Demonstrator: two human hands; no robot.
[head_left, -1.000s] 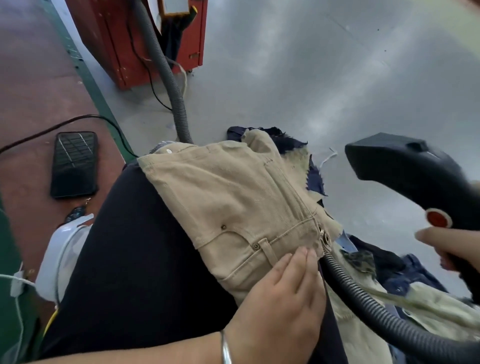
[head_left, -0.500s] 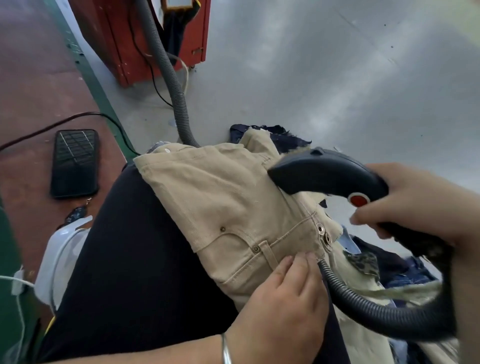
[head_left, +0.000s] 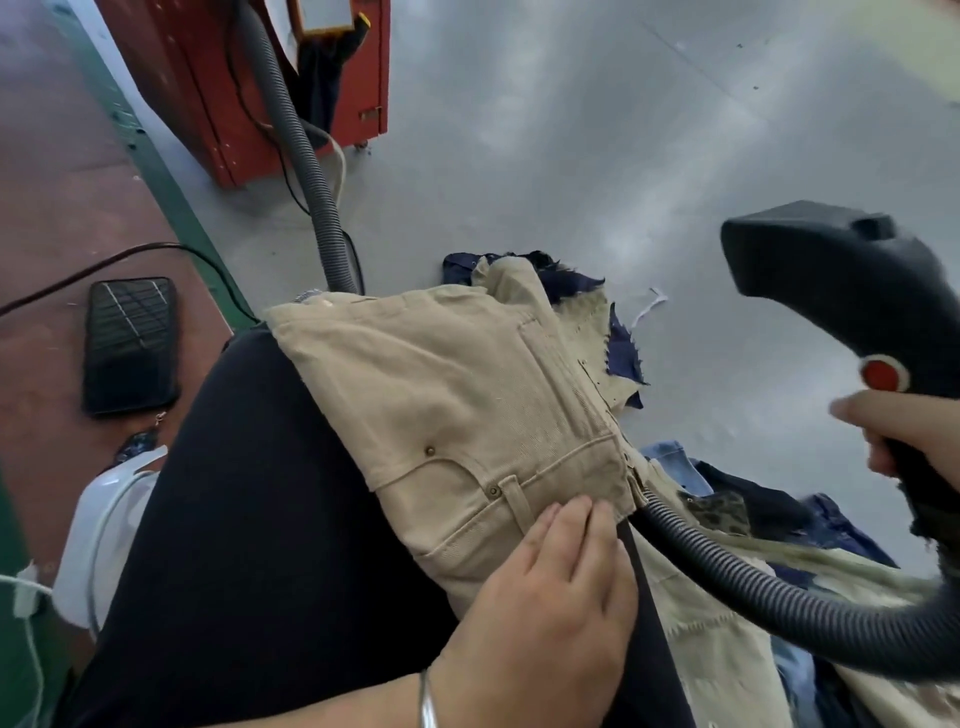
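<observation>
Fingers (head_left: 574, 525) of the left hand (head_left: 540, 618): straight, laid flat together, pressing down the waistband of the beige trousers (head_left: 457, 405), which lay draped over the person's black-clad thigh (head_left: 249, 519). Fingers (head_left: 862, 410) of the right hand (head_left: 919, 436): curled round the grip of the black nozzle (head_left: 831, 275). Red cabinet (head_left: 228, 88): on the floor, well beyond the trousers. Heap of garments (head_left: 753, 525): just right of the trousers. Nozzle: half a second before, its mouth sat over the trousers' fly seam; at this moment it was up and well clear to their right, so that pass was judged finished and the cloth due for shifting. Ribbed hose (head_left: 727, 587): led from the trousers' waistband corner towards the nozzle. Phone (head_left: 130, 343): flat on the floor, left of the trousers. Red button (head_left: 881, 375): on the nozzle, a fingertip just below it.
</observation>
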